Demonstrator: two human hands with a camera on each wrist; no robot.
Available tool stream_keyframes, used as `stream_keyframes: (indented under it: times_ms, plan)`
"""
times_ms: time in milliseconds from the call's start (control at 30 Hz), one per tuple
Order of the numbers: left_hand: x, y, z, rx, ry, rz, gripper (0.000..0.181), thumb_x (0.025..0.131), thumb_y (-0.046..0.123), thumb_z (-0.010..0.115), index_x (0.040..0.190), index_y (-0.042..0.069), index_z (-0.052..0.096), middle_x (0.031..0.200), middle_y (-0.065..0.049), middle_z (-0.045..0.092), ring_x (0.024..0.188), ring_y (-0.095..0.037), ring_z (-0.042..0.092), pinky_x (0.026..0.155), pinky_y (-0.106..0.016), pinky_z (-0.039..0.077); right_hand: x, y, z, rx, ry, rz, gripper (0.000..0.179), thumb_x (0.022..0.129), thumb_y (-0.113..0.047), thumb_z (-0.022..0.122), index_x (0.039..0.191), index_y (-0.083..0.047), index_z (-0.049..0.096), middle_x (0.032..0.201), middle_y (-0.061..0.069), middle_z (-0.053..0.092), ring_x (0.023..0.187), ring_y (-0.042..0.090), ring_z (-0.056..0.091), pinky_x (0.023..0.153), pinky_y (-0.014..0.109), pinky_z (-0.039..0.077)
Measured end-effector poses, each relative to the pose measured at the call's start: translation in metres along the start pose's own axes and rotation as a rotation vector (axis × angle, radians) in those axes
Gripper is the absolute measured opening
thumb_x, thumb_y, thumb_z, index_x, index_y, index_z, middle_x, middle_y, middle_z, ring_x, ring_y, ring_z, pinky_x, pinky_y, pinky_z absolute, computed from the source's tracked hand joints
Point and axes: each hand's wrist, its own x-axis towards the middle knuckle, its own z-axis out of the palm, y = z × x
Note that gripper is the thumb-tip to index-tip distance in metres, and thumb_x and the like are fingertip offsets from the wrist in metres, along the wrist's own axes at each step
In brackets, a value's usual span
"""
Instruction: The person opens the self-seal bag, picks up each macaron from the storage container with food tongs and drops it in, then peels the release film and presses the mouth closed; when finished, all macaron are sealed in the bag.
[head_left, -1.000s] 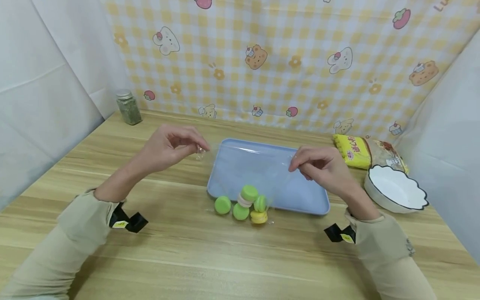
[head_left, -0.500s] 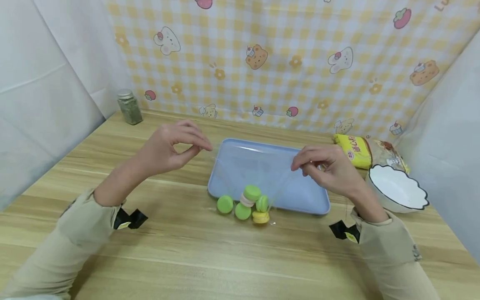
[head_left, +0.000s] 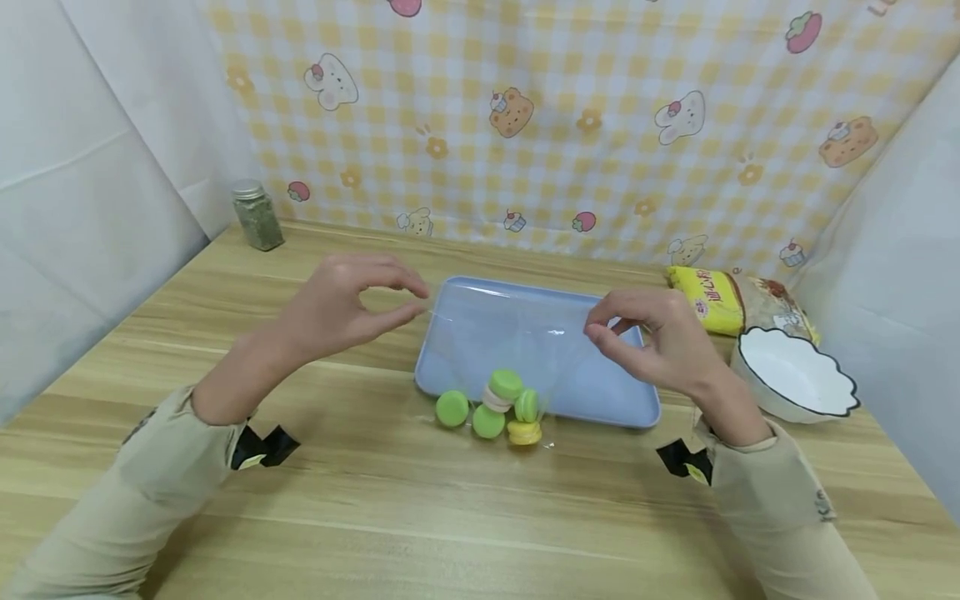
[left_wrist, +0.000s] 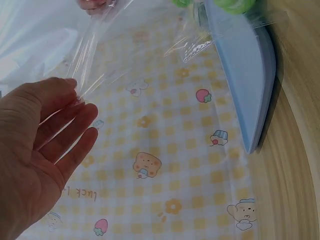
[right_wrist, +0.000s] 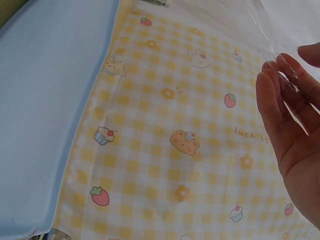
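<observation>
Now my left hand (head_left: pixel 341 304) and right hand (head_left: pixel 652 337) each pinch the clear plastic bag (head_left: pixel 517 346), macarons (head_left: pixel 495 404) inside, over the blue tray (head_left: pixel 600 392).

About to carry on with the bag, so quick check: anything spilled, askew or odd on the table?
Nothing spilled. The macarons sit heaped in the bottom of the clear bag, at the front edge of the blue tray. The left hand and right hand pinch the bag's top corners. The bowl stands upright.
</observation>
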Motion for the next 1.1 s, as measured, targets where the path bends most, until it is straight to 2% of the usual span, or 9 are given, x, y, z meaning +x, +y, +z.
stream_keyframes:
  times_ms: [200,433,533,633,733,833,933,1000,1100]
  plan:
    - [0.001,0.003,0.004,-0.029,-0.009,-0.075,0.018,0.074,-0.01,0.072,0.086,0.003,0.069,0.083,-0.001,0.067,0.072,-0.009,0.065,0.068,-0.018,0.05,-0.002,-0.003,-0.005,-0.014,-0.086,0.148,0.026,0.072,0.011,0.07,0.079,-0.012,0.06,0.078,-0.007,0.062,0.069,0.007,0.056,0.055,0.02,0.051]
    - [0.003,0.008,0.003,-0.072,0.007,-0.141,0.03,0.074,-0.008,0.074,0.098,0.0,0.059,0.08,-0.001,0.066,0.07,-0.008,0.065,0.066,-0.02,0.051,-0.001,-0.003,-0.009,0.04,-0.097,0.262,0.027,0.075,0.01,0.07,0.082,-0.006,0.051,0.078,-0.004,0.061,0.071,0.008,0.061,0.053,0.023,0.051]
    - [0.003,0.011,0.0,-0.064,0.006,-0.138,0.035,0.073,-0.008,0.074,0.103,0.001,0.058,0.079,0.001,0.066,0.068,-0.005,0.065,0.065,-0.019,0.051,0.004,-0.003,-0.013,0.086,-0.153,0.298,0.03,0.077,0.008,0.069,0.099,-0.002,0.052,0.083,0.0,0.061,0.075,0.012,0.062,0.058,0.027,0.053]
    - [0.004,0.013,-0.001,-0.047,-0.002,-0.142,0.036,0.074,-0.007,0.073,0.106,0.002,0.059,0.079,0.001,0.067,0.068,-0.005,0.064,0.063,-0.019,0.051,0.015,-0.008,-0.02,0.079,-0.227,0.31,0.055,0.079,0.0,0.07,0.127,-0.004,0.044,0.099,0.005,0.06,0.092,0.017,0.059,0.071,0.034,0.054]
    - [0.004,0.013,-0.001,-0.043,-0.018,-0.167,0.034,0.075,-0.007,0.072,0.105,0.002,0.06,0.082,0.0,0.067,0.069,-0.006,0.065,0.062,-0.019,0.051,0.04,-0.018,-0.02,-0.009,-0.336,0.293,0.072,0.081,-0.015,0.073,0.141,-0.008,0.035,0.117,0.007,0.055,0.109,0.02,0.052,0.086,0.039,0.048]
    - [0.004,0.013,0.001,-0.064,-0.029,-0.185,0.031,0.077,-0.007,0.071,0.105,0.001,0.061,0.084,-0.002,0.068,0.07,-0.007,0.065,0.062,-0.019,0.051,0.078,-0.029,-0.001,-0.079,-0.511,0.281,0.069,0.081,-0.027,0.073,0.138,-0.006,0.04,0.123,0.006,0.055,0.114,0.02,0.05,0.093,0.038,0.042]
    - [0.004,0.014,0.001,-0.085,-0.024,-0.18,0.03,0.077,-0.007,0.071,0.105,0.0,0.061,0.084,-0.003,0.068,0.07,-0.007,0.065,0.062,-0.019,0.051,0.115,-0.036,0.028,-0.095,-0.681,0.269,0.056,0.083,-0.03,0.071,0.129,-0.005,0.051,0.115,0.004,0.061,0.105,0.015,0.055,0.089,0.032,0.043]
    - [0.004,0.015,0.001,-0.1,-0.022,-0.172,0.032,0.077,-0.007,0.071,0.107,0.001,0.062,0.086,-0.003,0.068,0.07,-0.007,0.065,0.063,-0.019,0.051,0.134,-0.036,0.044,-0.051,-0.748,0.257,0.037,0.084,-0.025,0.07,0.113,-0.004,0.063,0.099,0.002,0.066,0.086,0.012,0.06,0.077,0.027,0.047]
    - [0.005,0.016,0.0,-0.14,-0.014,-0.178,0.031,0.078,-0.009,0.069,0.108,0.0,0.062,0.09,-0.004,0.068,0.073,-0.008,0.066,0.065,-0.02,0.052,0.149,-0.036,0.059,0.046,-0.787,0.236,0.012,0.085,-0.017,0.069,0.085,-0.005,0.071,0.072,0.0,0.067,0.061,0.008,0.056,0.057,0.02,0.042]
